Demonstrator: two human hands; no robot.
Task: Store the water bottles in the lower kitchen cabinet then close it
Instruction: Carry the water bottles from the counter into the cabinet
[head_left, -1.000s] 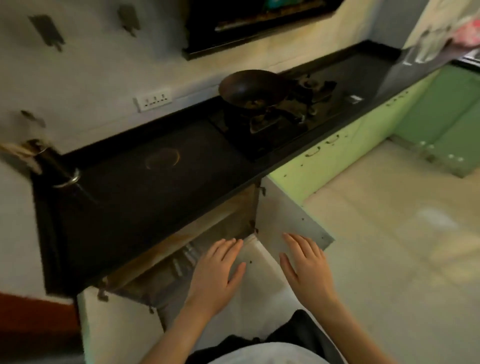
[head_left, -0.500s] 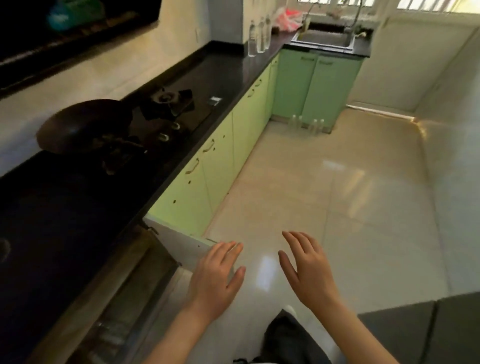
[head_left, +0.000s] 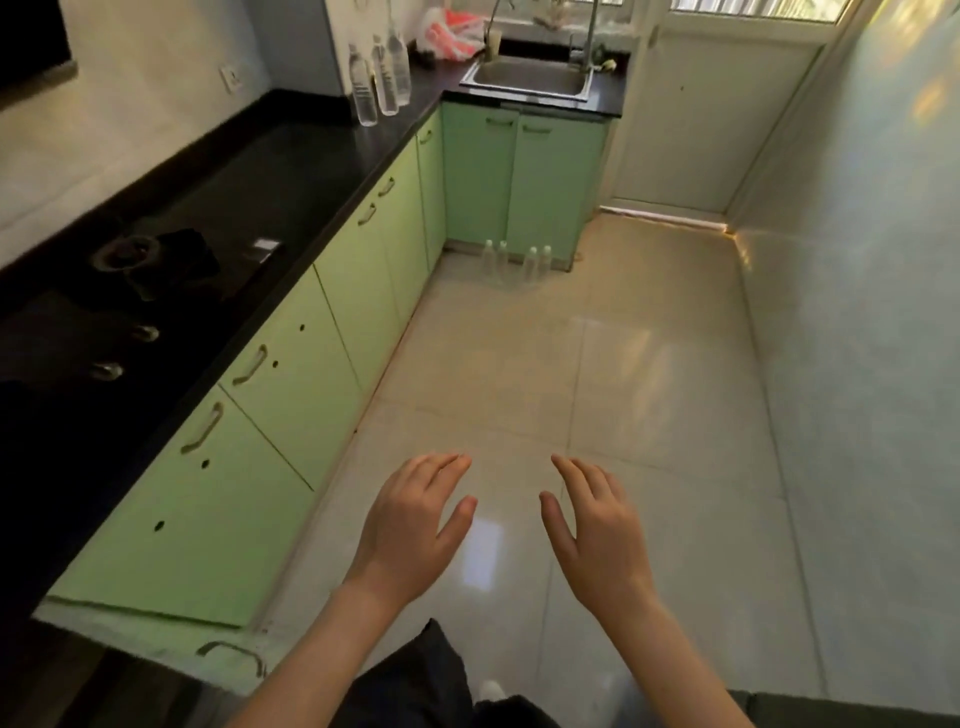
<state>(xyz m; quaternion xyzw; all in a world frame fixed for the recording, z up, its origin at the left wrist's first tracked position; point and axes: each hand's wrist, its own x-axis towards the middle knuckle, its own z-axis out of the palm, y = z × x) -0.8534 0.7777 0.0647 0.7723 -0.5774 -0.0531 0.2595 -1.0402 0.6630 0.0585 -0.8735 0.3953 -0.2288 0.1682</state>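
Three clear water bottles (head_left: 382, 78) stand on the far end of the black counter (head_left: 270, 171), left of the sink. Several more clear bottles (head_left: 514, 262) stand on the floor in front of the green cabinet under the sink. My left hand (head_left: 415, 525) and my right hand (head_left: 597, 530) hover over the floor at the bottom middle, both empty with fingers spread. The open cabinet door (head_left: 171, 639) juts out at the lower left, with its metal handle (head_left: 234, 654) showing. The inside of that cabinet is out of view.
Pale green lower cabinets (head_left: 311, 364) run along the left under the counter, with a gas hob (head_left: 140, 270) on top. A steel sink (head_left: 530, 78) and a red-and-white bag (head_left: 447, 28) are in the far corner. A white door (head_left: 711, 119) closes the far end. Glossy tiled floor (head_left: 597, 389).
The view has swung right, from the open cabinet and the hob to the length of the kitchen. Both hands have left the cabinet door and now hover empty over the floor.
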